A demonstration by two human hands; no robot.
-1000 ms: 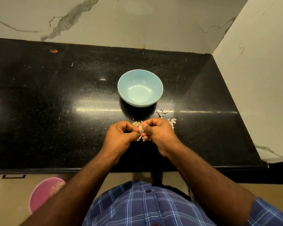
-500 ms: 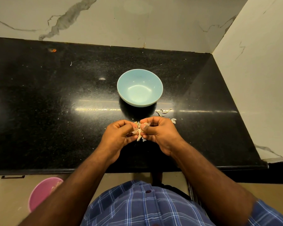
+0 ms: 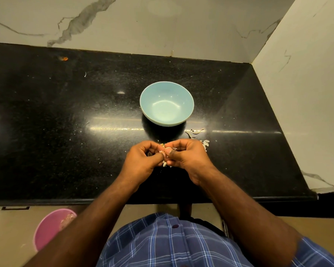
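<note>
My left hand (image 3: 141, 160) and my right hand (image 3: 187, 157) meet over the black counter (image 3: 66, 122), a little in front of a light blue bowl (image 3: 166, 103). Both pinch a small pale garlic piece (image 3: 165, 150) with papery skin between thumbs and fingertips. Most of the piece is hidden by my fingers. A shred of skin hangs below the thumbs. The bowl stands upright and looks empty.
Loose papery peels (image 3: 196, 131) lie on the counter just right of my hands and in front of the bowl. Marble walls close the back and right side. A pink bucket (image 3: 52, 228) stands on the floor at lower left. A small orange scrap (image 3: 65, 58) lies far left.
My hands stay in the same spot and keep working the garlic piece; the fingers have shifted slightly and the thumbs now press closer together.
</note>
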